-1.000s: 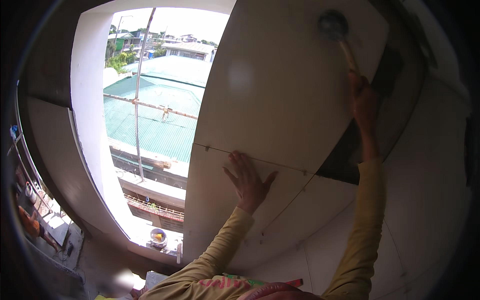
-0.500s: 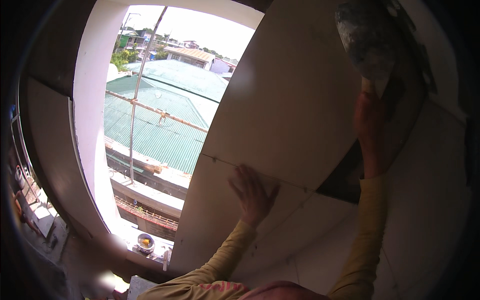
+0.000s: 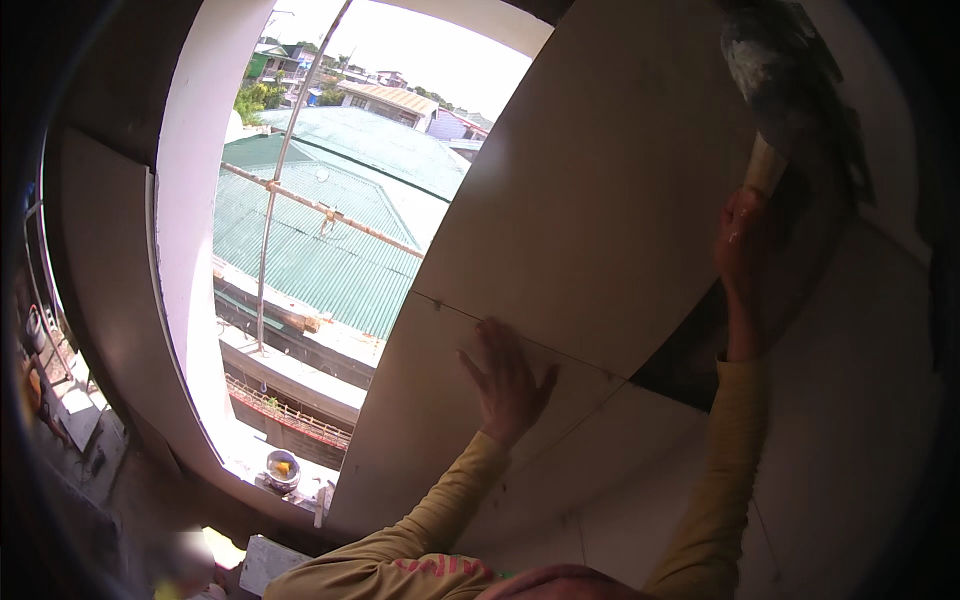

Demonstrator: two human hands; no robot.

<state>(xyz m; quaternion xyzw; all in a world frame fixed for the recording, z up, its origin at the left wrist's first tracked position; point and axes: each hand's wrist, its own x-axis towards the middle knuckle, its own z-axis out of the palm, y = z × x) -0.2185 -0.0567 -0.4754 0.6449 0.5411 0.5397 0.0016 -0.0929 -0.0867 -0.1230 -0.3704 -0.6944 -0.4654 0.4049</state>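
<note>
My right hand point(image 3: 743, 235) is raised at the upper right, fingers wrapped round the pale handle of a trowel point(image 3: 765, 65). The trowel's grey, smeared blade points up, by the dark, rough strip near the wall's top edge. My left hand point(image 3: 510, 390) lies with fingers spread against a large beige wall tile point(image 3: 590, 210), just at its lower joint with the neighbouring tile point(image 3: 420, 390). Small clips or spacers seem to sit in that joint. Between my hands, a dark triangular patch of bare wall point(image 3: 685, 355) shows beside the tiles.
On the left is a tall window opening with a white frame point(image 3: 190, 200). Scaffold pipes point(image 3: 275, 190) cross it outside, before a green corrugated roof point(image 3: 330, 220). A small pail point(image 3: 283, 470) with something yellow inside stands on the sill. A large panel point(image 3: 105, 230) leans at far left.
My right hand has shifted the trowel up and to the right, and more of its handle shows. My left hand stays spread on the tiles. The whole view has turned slightly.
</note>
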